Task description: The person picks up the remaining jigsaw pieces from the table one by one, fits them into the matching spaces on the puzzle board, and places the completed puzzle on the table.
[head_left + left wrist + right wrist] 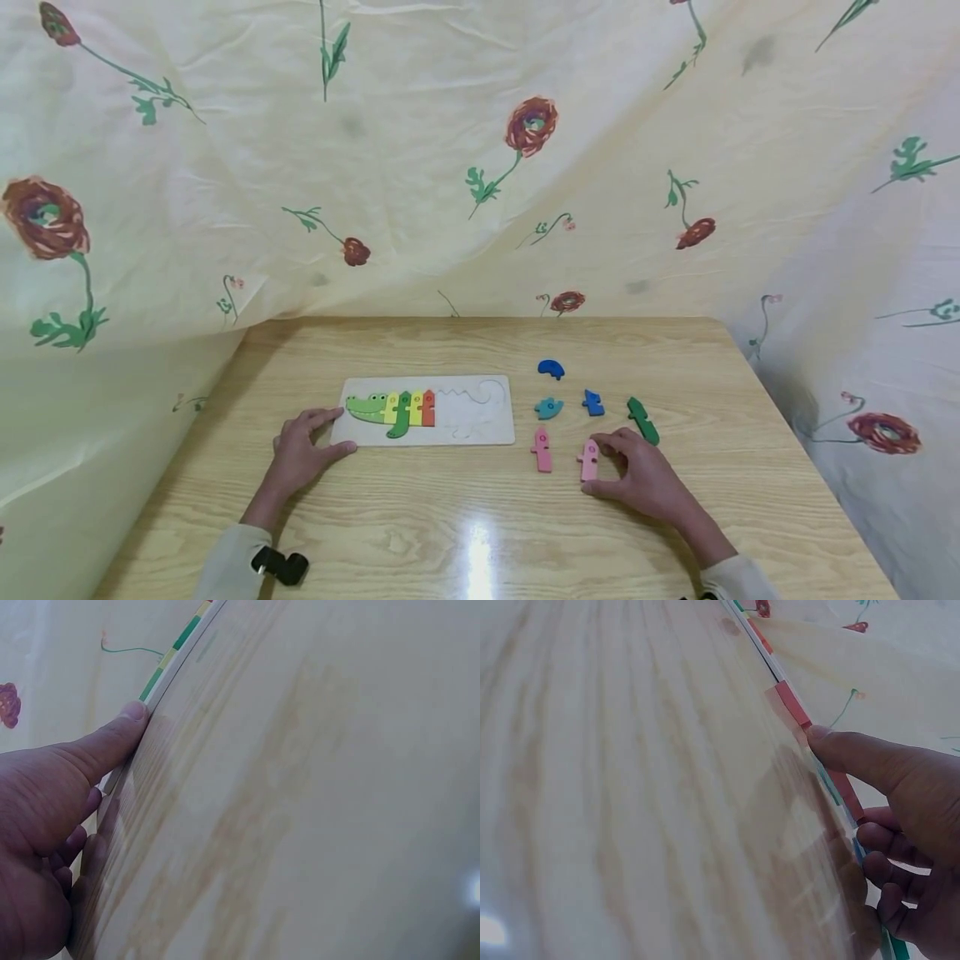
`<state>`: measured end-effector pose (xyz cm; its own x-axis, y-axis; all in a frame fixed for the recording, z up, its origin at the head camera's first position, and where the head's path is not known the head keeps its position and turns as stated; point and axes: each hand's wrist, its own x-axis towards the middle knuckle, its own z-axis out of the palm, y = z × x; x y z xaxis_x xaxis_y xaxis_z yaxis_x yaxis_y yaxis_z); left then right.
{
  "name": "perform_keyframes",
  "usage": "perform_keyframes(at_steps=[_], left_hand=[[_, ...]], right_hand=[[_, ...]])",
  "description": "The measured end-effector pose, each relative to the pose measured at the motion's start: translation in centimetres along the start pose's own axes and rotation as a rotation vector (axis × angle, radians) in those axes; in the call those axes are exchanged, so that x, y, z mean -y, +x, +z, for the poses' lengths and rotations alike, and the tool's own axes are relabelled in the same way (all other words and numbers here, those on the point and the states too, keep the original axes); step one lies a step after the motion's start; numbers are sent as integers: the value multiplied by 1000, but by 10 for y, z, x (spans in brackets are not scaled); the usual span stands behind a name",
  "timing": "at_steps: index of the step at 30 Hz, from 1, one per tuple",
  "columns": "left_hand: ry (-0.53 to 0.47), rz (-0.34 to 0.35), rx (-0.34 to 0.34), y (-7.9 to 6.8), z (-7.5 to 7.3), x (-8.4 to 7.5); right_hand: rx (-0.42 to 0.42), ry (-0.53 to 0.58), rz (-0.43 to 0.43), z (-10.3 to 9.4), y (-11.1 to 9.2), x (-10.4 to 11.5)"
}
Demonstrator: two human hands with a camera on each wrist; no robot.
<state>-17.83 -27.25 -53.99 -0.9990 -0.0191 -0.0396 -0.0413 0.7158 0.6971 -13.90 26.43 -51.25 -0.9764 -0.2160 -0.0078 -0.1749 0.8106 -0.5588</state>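
Observation:
A white puzzle board (472,429) lies on the table, with a crocodile's green head (367,407) and several yellow, green and red body pieces at its left part. My left hand (302,454) holds the board at its lower left corner, thumb on the near edge and a finger at the left side. On the right, my right hand (641,473) pinches a light pink puzzle piece (590,461) by its two ends, thumb at the near end. The right wrist view shows the thumb (855,754) against a pink piece.
Beside the held piece lies a darker pink piece (542,451). Further back are a teal piece (549,408), a blue piece (593,403) and a dark blue curved piece (551,368). A green piece (642,420) lies just beyond the right hand. Flowered cloth (420,167) surrounds the table.

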Motion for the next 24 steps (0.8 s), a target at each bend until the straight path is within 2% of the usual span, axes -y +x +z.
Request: perform_keyframes(at_steps=[12,24], left_hand=[[-15,-13,18,-1,-1,-3],[4,11,10,-2,-3,-3]], right_hand=[[-25,-3,-3,-9,3,3],[-75,-41,-92,-12,14,18]])
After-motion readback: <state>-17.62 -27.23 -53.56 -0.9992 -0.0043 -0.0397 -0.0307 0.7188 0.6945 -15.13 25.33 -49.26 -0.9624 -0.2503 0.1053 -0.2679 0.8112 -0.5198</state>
